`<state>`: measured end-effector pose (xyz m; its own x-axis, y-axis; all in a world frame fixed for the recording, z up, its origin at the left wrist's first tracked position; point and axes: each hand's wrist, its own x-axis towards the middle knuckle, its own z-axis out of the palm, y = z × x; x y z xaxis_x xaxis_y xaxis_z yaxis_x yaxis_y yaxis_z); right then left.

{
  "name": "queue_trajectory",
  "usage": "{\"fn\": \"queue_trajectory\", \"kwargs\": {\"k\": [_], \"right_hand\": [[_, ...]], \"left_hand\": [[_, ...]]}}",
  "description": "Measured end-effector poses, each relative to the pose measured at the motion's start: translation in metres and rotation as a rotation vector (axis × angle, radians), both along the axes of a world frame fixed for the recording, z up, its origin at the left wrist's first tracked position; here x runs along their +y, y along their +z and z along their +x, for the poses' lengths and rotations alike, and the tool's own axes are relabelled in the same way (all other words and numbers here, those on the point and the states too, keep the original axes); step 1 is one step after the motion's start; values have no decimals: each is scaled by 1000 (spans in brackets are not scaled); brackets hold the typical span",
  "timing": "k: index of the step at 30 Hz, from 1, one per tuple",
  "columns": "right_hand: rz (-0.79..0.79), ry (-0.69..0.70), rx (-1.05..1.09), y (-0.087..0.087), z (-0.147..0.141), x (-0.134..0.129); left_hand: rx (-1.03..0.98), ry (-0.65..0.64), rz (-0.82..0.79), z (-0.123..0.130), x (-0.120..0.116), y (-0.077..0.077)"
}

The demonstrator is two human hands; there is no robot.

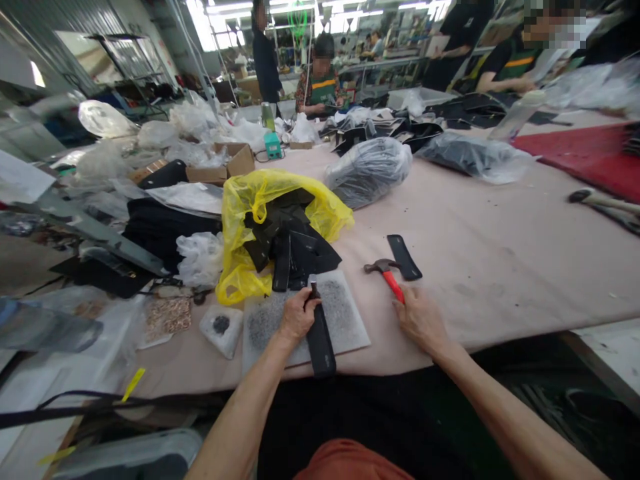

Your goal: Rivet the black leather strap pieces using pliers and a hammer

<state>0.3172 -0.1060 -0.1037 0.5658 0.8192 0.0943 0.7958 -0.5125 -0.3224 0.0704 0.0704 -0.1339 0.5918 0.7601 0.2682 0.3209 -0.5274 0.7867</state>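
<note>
My left hand [299,316] is closed around a short metal punch [313,285], its shiny end showing above the fingers. Beneath it a black strip [321,343] lies lengthwise on a white board [353,320] covered in dark marks; the punch's lower end is hidden. My right hand [423,319] grips a claw hammer [391,283] by its red handle, off to the right of the board. Just beyond the hammer head, another black strip [406,259] rests on the table. Behind the board, a yellow plastic bag [240,220] spills out black pieces [295,240].
Left of the board sit a white block [220,350] with a dark patch and a bag of small copper-coloured parts [167,319]. Clear-wrapped bundles [373,167] stand farther back. A red sheet [585,157] lies at right. Several people work across the table [500,267].
</note>
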Motion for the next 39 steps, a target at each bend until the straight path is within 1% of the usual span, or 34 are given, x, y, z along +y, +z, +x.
{"fn": "queue_trajectory", "kwargs": {"k": [1,3,5,6,7,9,11,14,16,18,21,23,26,28,30,32,37,39], "right_hand": [[60,72,-41,1,-14,2],[147,286,-13,6,-49,7],[140,550,77,10,-85,11],[122,656,112,9,-100,11],[100,732,144,8,-113,12],[67,800,185,2,-129,11],[50,805,202,-3,-133,10],[36,811,201,-6,-129,7],[34,817,196,-5,-127,6],[32,819,183,-6,-127,6],[32,803,140,-7,-125,13],[25,778,109,-7,-120,26],[2,740,85,-5,-107,55],[-13,742,85,-4,-99,73],[-14,765,95,-3,-93,83],[-1,776,115,-5,-90,84],[42,652,153,-11,-87,65],[34,667,176,-10,-86,60]], "left_hand": [[-2,-4,-10,0,0,0],[0,-7,-21,0,0,1],[9,-1,-21,1,-1,3],[17,3,-23,1,-1,4],[21,10,-30,1,-1,6],[16,33,-72,2,1,8],[-23,83,-155,3,6,8],[-154,171,-335,5,16,6],[-217,179,-404,4,20,5],[-206,158,-380,1,20,7],[-150,142,-270,-6,14,16],[-145,143,-228,-10,10,24],[-153,148,-215,-14,6,31],[-144,142,-214,-15,3,32],[-132,124,-216,-17,0,31],[-127,101,-230,-19,-4,28],[-113,63,-258,-20,-15,17],[-111,58,-261,-19,-17,15]]}}
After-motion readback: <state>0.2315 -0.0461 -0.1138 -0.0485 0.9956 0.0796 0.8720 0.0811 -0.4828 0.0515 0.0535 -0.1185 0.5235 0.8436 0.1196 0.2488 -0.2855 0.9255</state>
